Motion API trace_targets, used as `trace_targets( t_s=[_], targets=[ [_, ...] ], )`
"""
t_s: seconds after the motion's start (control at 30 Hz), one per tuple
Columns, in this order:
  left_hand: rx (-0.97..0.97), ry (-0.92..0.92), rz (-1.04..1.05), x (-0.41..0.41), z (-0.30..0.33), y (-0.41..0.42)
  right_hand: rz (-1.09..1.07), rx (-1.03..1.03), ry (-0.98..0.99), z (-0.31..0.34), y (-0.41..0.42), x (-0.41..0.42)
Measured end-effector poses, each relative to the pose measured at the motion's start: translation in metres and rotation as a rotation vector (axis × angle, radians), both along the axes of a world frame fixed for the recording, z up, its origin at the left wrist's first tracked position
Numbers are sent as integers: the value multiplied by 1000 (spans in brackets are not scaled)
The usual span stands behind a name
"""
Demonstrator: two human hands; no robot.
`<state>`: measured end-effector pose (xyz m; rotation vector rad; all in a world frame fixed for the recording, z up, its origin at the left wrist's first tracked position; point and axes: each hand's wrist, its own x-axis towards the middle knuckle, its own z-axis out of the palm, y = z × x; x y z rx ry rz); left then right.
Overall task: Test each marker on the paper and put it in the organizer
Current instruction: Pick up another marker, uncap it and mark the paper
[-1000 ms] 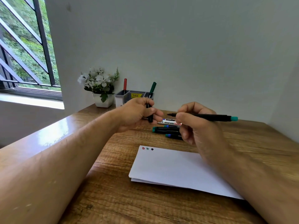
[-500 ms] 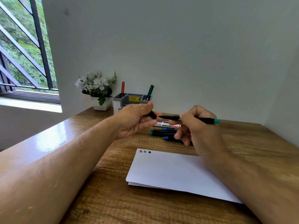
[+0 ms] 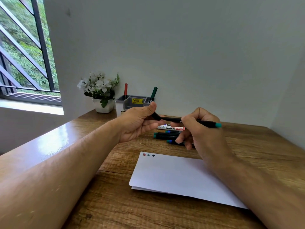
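My right hand (image 3: 200, 129) grips a black marker (image 3: 208, 123) with a teal end, held level above the table. My left hand (image 3: 140, 124) pinches its black cap (image 3: 156, 116) right at the marker's tip. Below my hands lie a white whiteboard marker (image 3: 170, 128) and several black markers with teal or blue ends (image 3: 165, 135). The white paper (image 3: 178, 176) lies in front, with three small test marks (image 3: 148, 155) at its top left corner. The grey organizer (image 3: 132, 101) stands by the wall with a red marker (image 3: 126, 89) and a green marker (image 3: 154, 93) upright in it.
A white pot of white flowers (image 3: 100, 93) stands left of the organizer. The wooden table (image 3: 115, 204) meets the wall at the back and on the right. A barred window (image 3: 24, 55) is at the far left.
My left hand brought the black cap from upright beside the marker to the marker's tip. My right hand drew the marker closer to it.
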<state>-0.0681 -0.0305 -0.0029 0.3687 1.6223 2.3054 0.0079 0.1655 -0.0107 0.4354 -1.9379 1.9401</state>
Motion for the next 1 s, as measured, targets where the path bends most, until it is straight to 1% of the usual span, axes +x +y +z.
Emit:
trace_targets(
  t_s=[0.2, 0.33, 0.43, 0.57, 0.7, 0.87, 1.0],
  targets=[
    [58, 31, 8, 1, 0, 1, -1, 3, 9, 2, 0, 3],
    [-42, 125, 75, 2, 2, 0, 3, 4, 41, 2, 2, 2],
    [-19, 155, 105, 3, 3, 0, 6, 24, 38, 1, 3, 0],
    [-14, 162, 112, 2, 1, 1, 55, -5, 10, 1, 2, 1],
    [44, 164, 139, 2, 0, 3, 78, -19, 8, 0, 4, -1],
    [47, 146, 171, 1, 0, 2, 6, 58, -63, -1, 4, -5],
    [89, 127, 128, 3, 0, 2, -152, 94, -6, 1, 10, -9]
  ],
)
